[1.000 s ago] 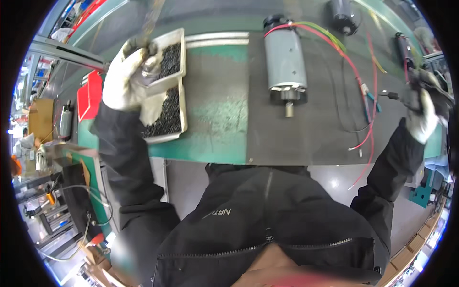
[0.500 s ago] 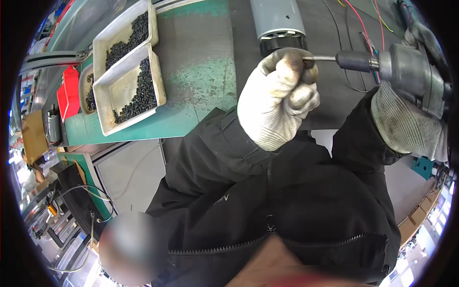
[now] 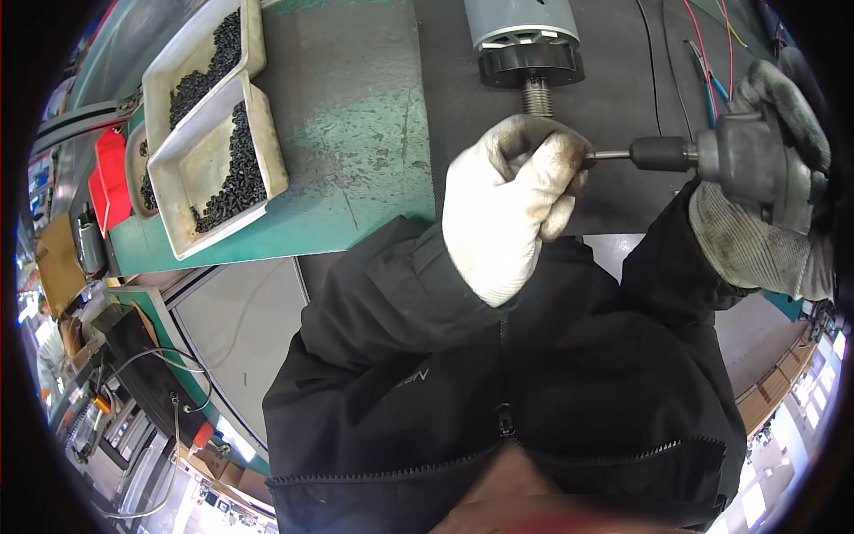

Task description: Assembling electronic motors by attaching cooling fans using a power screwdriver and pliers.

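My right hand (image 3: 772,196), in a grey-white knit glove, grips a power screwdriver (image 3: 743,165) whose bit points left. My left hand (image 3: 516,196), in a white glove with stained fingertips, is pinched closed at the tip of the bit (image 3: 612,155). What sits between those fingertips is too hidden to name. Just beyond my left hand lies a grey cylindrical motor (image 3: 520,16) with a black ring (image 3: 532,67) at its near end. A ridged metal shaft (image 3: 537,96) sticks out of the ring toward me, just above my left knuckles.
On the left of the green-and-grey bench (image 3: 356,169) stand two cream trays (image 3: 277,169) of small black parts, beside a smaller tray (image 3: 136,173) and a red bin (image 3: 108,182). Pliers with blue-green handles (image 3: 712,93) and red wires (image 3: 703,44) lie at the far right.
My left hand has come down toward me and away from the motor, uncovering the ridged shaft. The screwdriver has moved slightly nearer too, its bit still at the left fingertips.
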Demonstrator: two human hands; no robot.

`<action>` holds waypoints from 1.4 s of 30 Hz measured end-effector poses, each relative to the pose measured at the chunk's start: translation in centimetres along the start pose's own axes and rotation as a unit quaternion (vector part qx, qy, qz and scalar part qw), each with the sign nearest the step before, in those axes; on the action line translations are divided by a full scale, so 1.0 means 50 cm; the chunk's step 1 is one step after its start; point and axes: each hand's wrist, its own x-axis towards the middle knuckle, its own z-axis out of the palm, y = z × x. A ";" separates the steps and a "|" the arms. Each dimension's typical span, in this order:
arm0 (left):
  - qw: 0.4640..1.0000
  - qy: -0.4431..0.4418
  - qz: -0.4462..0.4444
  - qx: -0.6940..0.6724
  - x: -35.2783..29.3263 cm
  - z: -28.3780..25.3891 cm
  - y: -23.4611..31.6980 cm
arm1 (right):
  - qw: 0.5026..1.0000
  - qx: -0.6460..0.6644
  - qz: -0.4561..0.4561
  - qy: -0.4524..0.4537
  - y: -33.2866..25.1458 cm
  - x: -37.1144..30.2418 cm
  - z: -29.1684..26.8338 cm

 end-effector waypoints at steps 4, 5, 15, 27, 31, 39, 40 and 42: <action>0.996 0.038 -0.077 -0.016 -0.003 -0.001 -0.003 | 1.000 -0.019 0.005 0.011 0.004 -0.005 0.005; 0.992 0.031 -0.116 -0.048 -0.004 -0.004 -0.001 | 1.000 -0.021 0.007 0.013 0.007 -0.005 0.005; 0.992 0.055 -0.071 -0.087 0.070 -0.032 -0.033 | 0.988 -0.102 0.032 0.114 -0.017 0.022 -0.062; 0.974 -0.051 -0.113 -0.189 0.079 -0.068 -0.039 | 0.994 0.056 0.093 0.032 0.054 0.007 -0.019; 0.970 -0.049 -0.122 -0.204 0.076 -0.076 -0.041 | 0.994 0.052 0.093 0.033 0.064 0.000 -0.006; 0.961 -0.078 -0.155 -0.217 0.081 -0.082 -0.029 | 0.991 0.065 0.108 0.041 0.064 0.004 -0.001; 0.961 -0.077 -0.154 -0.218 0.082 -0.084 -0.028 | 0.991 0.068 0.110 0.042 0.065 0.006 -0.001; 0.950 -0.084 -0.168 -0.250 0.083 -0.089 -0.028 | 0.990 0.075 0.115 0.041 0.065 0.008 0.001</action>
